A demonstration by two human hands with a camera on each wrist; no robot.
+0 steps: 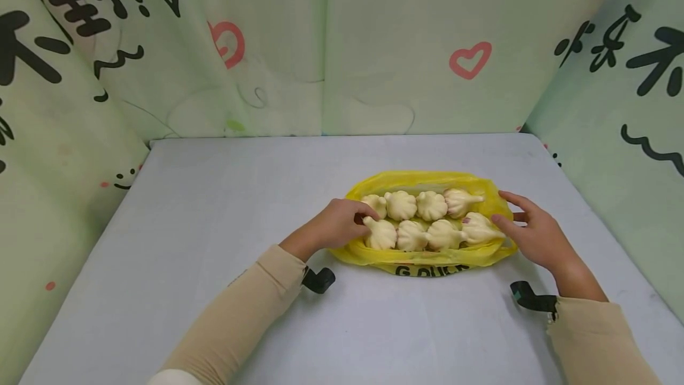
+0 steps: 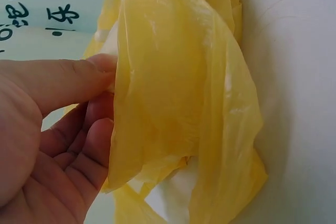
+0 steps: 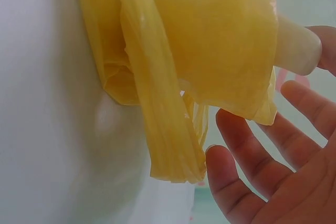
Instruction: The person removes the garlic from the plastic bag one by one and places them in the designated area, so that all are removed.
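Yellow and plastic, a bag (image 1: 427, 258) of garlic bulbs (image 1: 411, 235) lies toward the right edge of the tabletop (image 1: 230, 207). The left hand (image 1: 342, 220) pinches the front-left bulb (image 1: 381, 235) between fingers; the right hand (image 1: 538, 237) has fingers spread at the bag's right end.

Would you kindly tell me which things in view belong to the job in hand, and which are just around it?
Part of the job: garlic bulbs, yellow bag, left hand, right hand.
Just around it: white tabletop, printed backdrop, black wrist devices.
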